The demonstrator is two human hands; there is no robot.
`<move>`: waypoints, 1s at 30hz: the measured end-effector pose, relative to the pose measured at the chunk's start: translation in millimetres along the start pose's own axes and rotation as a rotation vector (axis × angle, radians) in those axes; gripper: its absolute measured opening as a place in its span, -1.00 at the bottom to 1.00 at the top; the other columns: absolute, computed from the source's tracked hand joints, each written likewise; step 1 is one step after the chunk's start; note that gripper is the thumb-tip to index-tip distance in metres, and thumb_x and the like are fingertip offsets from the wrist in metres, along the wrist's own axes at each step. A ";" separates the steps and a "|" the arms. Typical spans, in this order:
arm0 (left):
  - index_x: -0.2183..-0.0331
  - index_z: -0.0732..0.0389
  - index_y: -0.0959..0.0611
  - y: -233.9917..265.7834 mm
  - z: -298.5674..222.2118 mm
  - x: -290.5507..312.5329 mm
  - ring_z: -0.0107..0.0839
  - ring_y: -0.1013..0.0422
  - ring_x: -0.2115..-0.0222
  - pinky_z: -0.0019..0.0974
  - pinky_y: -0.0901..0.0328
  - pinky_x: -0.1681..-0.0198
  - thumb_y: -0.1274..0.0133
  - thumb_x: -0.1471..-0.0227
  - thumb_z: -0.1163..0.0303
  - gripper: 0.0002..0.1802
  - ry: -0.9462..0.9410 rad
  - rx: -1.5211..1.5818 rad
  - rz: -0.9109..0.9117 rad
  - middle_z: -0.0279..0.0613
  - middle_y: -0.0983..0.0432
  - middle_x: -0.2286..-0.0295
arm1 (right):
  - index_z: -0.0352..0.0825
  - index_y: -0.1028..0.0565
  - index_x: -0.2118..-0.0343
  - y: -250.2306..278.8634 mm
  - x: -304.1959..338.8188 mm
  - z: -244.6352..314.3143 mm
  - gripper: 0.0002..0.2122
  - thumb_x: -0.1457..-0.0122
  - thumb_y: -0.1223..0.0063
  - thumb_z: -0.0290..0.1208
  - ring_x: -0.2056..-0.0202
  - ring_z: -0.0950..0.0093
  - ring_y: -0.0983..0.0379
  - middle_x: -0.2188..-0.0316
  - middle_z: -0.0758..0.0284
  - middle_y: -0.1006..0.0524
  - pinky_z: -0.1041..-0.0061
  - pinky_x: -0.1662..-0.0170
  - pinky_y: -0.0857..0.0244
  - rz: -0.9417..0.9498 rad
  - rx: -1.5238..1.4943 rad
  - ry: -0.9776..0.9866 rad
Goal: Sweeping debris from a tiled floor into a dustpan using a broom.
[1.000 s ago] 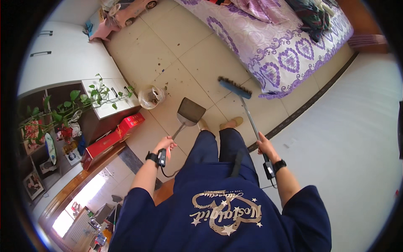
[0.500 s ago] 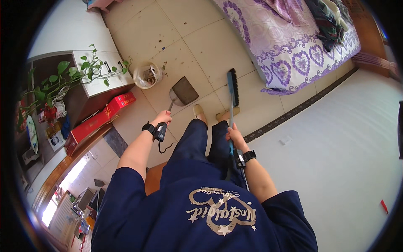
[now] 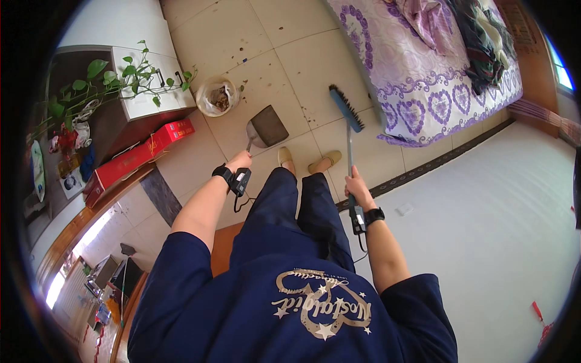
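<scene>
As far as shows, the tiled floor (image 3: 230,27) looks only partly swept. Brown waste (image 3: 221,99) sits inside the lined bin (image 3: 203,107) left of the upper centre, while dark specks (image 3: 241,49) lie scattered over the tiles above and to the right of it; those are what is left. No heap shows in the dustpan (image 3: 269,126), though fine dust there would be too small to tell.

The dustpan is near the centre of the frame, below and to the right of the bin, its handle gripped in the closed left hand (image 3: 240,161). The right hand (image 3: 358,186) is wrapped around the handle of the broom (image 3: 347,111), whose head slants between the dustpan and the bed (image 3: 393,72) at upper right. Whether its bristles touch the floor cannot be told.

Compared with half a second ago, the broom head has turned from nearly vertical in the frame to a slant, and the right hand is farther right. The left hand keeps its grip, with the dustpan in much the same place.
</scene>
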State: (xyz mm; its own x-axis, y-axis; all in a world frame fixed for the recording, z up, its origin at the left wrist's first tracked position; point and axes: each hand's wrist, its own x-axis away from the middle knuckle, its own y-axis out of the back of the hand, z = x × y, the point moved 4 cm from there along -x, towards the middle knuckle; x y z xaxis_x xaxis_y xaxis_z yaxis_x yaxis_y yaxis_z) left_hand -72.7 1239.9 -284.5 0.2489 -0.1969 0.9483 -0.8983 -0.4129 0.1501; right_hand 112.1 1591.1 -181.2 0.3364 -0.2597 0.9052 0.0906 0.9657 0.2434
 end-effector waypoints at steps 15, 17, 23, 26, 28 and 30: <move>0.16 0.29 -0.33 -1.2 -13.6 6.8 -0.46 -0.29 0.66 -0.38 -0.21 0.60 0.19 0.11 0.47 -0.63 -0.060 -0.170 0.007 -0.19 -0.37 0.59 | -0.18 -0.08 -0.10 -82.0 50.0 -24.0 -0.48 -0.03 0.12 -0.42 0.76 0.52 -0.25 0.76 0.34 -0.33 0.52 0.68 -0.19 0.286 0.008 0.058; 0.15 0.26 -0.32 1.5 -10.1 26.3 -0.49 -0.26 0.68 -0.38 -0.20 0.62 0.21 0.10 0.47 -0.63 -0.003 -0.047 -0.008 -0.21 -0.36 0.59 | -0.03 -0.07 -0.10 -46.6 64.4 -40.8 -0.51 -0.08 0.14 -0.44 0.78 0.59 -0.16 0.78 0.44 -0.22 0.57 0.72 -0.13 0.263 -0.097 -0.060; 0.15 0.34 -0.35 6.8 39.3 67.1 -0.41 -0.40 0.53 -0.36 -0.28 0.50 0.21 0.15 0.54 -0.59 0.060 0.086 -0.085 -0.09 -0.42 0.39 | 0.04 0.09 -0.14 2.8 71.5 -49.7 -0.46 -0.12 0.21 -0.41 0.75 0.66 -0.12 0.74 0.46 -0.17 0.67 0.72 -0.09 0.139 -0.347 -0.190; 0.18 0.29 -0.34 0.4 57.0 70.4 -0.44 -0.37 0.59 -0.36 -0.24 0.58 0.22 0.14 0.52 -0.64 0.105 0.199 -0.085 -0.12 -0.41 0.49 | -0.03 0.17 -0.15 -3.3 34.7 -61.6 -0.43 -0.11 0.23 -0.45 0.78 0.63 -0.14 0.76 0.45 -0.20 0.64 0.73 -0.09 0.114 -0.355 -0.132; 0.20 0.28 -0.35 -4.2 67.1 58.8 -0.44 -0.36 0.62 -0.36 -0.24 0.59 0.21 0.14 0.52 -0.65 0.133 0.241 -0.087 -0.13 -0.41 0.54 | -0.13 0.20 -0.15 -20.4 6.8 -74.2 -0.41 -0.10 0.22 -0.46 0.80 0.55 -0.21 0.79 0.41 -0.27 0.57 0.73 -0.12 0.113 -0.090 -0.070; 0.21 0.27 -0.35 -6.0 73.7 53.1 -0.43 -0.35 0.64 -0.36 -0.23 0.60 0.20 0.14 0.51 -0.67 0.164 0.296 -0.093 -0.15 -0.40 0.58 | -0.19 0.18 -0.15 -53.8 1.9 -69.5 -0.41 -0.08 0.23 -0.44 0.76 0.49 -0.28 0.77 0.32 -0.34 0.51 0.70 -0.18 0.164 0.132 -0.062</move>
State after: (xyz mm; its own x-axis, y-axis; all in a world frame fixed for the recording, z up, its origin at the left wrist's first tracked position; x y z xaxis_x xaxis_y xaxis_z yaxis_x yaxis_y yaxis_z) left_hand -27.5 1166.4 -255.7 0.2420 -0.0110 0.9702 -0.7247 -0.6670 0.1732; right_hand 173.0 1538.7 -216.7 0.2781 -0.1025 0.9551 -0.0853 0.9877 0.1308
